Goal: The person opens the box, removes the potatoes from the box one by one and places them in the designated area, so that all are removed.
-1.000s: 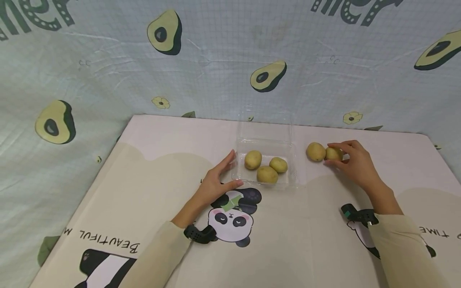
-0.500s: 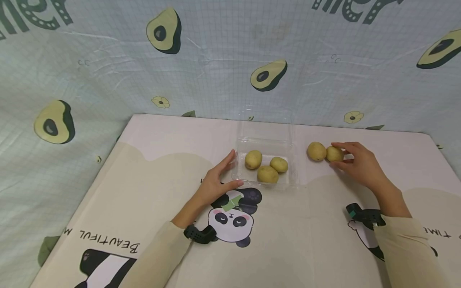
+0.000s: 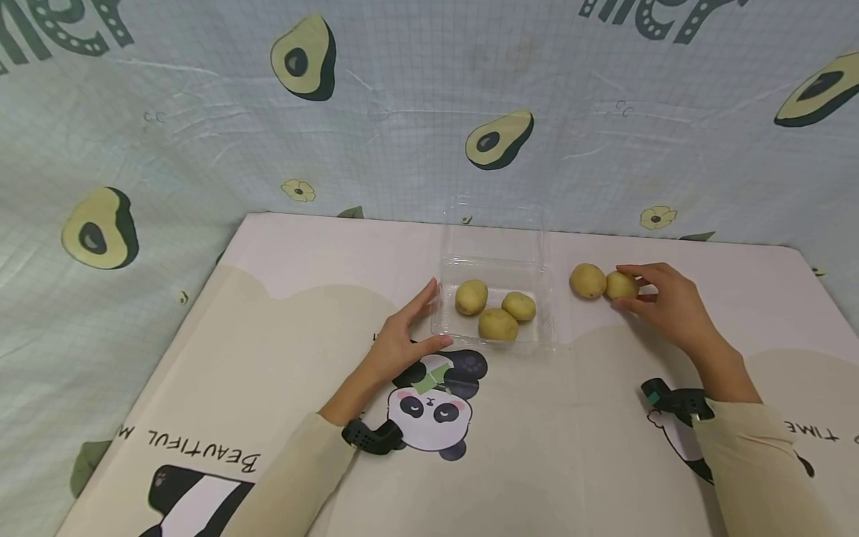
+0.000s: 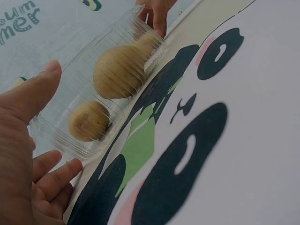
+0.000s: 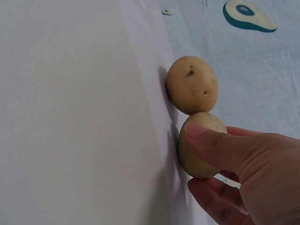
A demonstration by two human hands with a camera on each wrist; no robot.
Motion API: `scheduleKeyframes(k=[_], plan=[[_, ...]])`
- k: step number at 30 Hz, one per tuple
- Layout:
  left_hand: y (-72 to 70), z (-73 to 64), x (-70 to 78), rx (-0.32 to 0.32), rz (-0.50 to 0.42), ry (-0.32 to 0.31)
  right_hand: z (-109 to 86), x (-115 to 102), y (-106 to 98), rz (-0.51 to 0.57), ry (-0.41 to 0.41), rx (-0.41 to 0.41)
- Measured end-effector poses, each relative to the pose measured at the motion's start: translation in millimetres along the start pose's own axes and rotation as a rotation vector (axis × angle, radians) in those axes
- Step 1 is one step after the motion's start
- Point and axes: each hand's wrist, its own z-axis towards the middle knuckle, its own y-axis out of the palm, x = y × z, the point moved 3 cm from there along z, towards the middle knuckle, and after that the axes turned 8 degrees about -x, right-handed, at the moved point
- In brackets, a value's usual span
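Pinching one potato (image 3: 619,286) with fingers of right hand (image 3: 671,306), against second potato (image 3: 587,281) on tabletop (image 3: 577,447), right of clear clamshell (image 3: 493,261); bracing clamshell's left side with spread fingers of left hand (image 3: 396,347), presumably against sliding.

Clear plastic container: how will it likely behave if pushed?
The clear plastic container probably flexes, since its walls look thin and ribbed. The open lid may wobble, being raised. The three potatoes inside could roll, being rounded.
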Motion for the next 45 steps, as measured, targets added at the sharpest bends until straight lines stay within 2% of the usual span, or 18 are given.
scheduleKeyframes(k=[9,17,29,35,41,45], plan=[[0.8,-0.5,-0.5,0.000,-0.002,0.006,1.2,1,1,-0.011,0.001,0.008],[0.9,-0.4,0.0,-0.002,0.000,0.005,0.7,0,-2,-0.004,0.024,-0.031],[0.8,-0.9,-2.2,-0.003,-0.008,0.002,-2.8,-9,-9,0.005,-0.035,-0.001],[0.8,-1.1,1.2,-0.003,-0.004,0.004,-4.4,-23,-10,-0.027,-0.087,0.072],[0.2,-0.6,1.2,-0.002,0.009,0.009,-4.7,-44,-11,-0.049,-0.200,0.155],[0.0,-0.6,1.1,0.001,0.017,0.008,-4.5,-58,-12,-0.048,-0.262,0.178]])
